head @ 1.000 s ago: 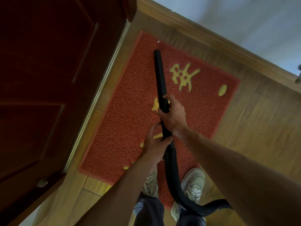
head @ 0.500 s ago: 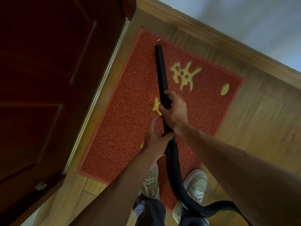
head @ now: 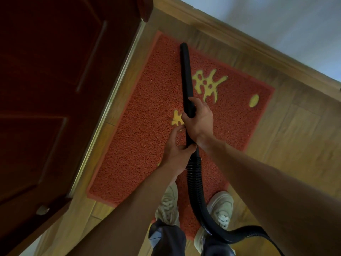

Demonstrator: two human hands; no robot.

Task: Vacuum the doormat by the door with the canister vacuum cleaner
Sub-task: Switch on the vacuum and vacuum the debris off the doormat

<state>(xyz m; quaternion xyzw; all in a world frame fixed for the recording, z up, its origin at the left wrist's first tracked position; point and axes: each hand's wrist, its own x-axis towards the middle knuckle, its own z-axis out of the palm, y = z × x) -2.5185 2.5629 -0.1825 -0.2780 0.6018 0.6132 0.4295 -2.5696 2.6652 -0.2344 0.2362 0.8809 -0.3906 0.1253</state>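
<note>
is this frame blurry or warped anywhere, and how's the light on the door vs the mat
Head view: the dark red door is deep in shadow, panels barely readable; the red doormat and black vacuum wand are evenly lit and fairly sharp; the wall is bright and soft; wide-angle stretch enlarges the near forearms.

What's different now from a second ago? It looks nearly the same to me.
The black tube has slid forward, so its tip is now closer to the far edge of the red mat. Nothing was picked up or let go. The right hand and left hand still grip the tube. The door and shoes stayed put.
</note>
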